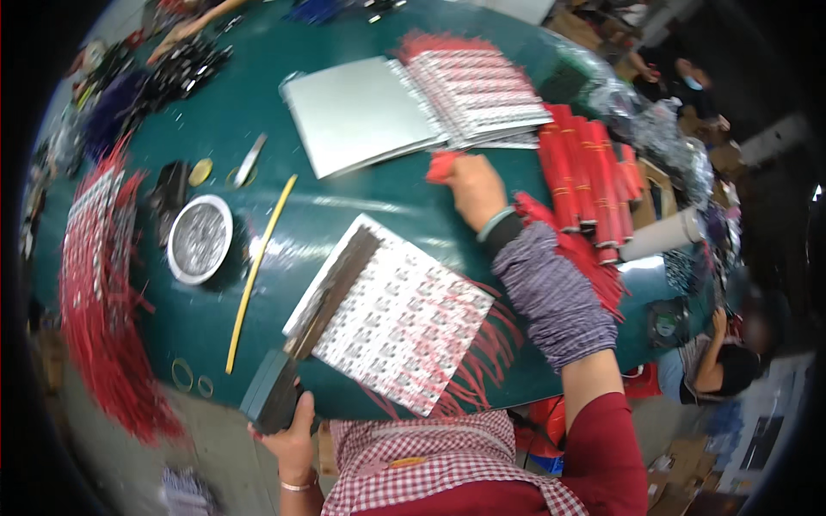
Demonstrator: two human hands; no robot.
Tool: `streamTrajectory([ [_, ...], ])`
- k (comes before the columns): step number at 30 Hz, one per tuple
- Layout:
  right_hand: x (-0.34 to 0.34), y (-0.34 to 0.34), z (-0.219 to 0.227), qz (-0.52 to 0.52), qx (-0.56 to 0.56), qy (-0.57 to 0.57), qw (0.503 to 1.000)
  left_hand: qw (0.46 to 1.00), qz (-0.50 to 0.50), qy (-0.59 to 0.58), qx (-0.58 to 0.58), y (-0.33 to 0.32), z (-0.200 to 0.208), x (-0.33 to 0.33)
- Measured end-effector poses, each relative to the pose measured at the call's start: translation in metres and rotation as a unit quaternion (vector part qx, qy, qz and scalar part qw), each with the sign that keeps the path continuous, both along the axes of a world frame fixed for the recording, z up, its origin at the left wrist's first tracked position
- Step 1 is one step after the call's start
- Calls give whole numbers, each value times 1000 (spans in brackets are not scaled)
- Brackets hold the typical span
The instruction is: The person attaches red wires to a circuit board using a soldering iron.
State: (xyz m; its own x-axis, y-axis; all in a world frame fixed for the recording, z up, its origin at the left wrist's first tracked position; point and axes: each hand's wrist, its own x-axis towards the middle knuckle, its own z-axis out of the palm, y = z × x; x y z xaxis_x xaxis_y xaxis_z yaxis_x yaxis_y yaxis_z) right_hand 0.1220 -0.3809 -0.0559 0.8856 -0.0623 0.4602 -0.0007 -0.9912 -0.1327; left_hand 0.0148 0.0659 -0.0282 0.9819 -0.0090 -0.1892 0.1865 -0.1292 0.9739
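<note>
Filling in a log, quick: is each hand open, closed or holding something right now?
Left hand: closed, holding the dark green block.
Right hand: closed, holding a small red piece.

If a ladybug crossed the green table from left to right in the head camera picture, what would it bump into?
Red-fringed stack → round white dish → yellow stick → patterned sheet → red bundles → white roll.
</note>
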Motion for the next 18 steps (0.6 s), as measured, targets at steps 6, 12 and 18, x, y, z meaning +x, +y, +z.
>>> streamTrajectory([
  [6, 7, 14, -4, 10, -1, 32, 999, 998, 38, -12, -49, -17, 23, 1],
  [12, 6, 15, 0, -38, 2, 31, 999, 998, 14, -45, -46, -8, 3, 1],
  [18, 19, 42, 2, -64, -117, 52, 990, 998, 29, -31, -41, -8, 18, -7],
])
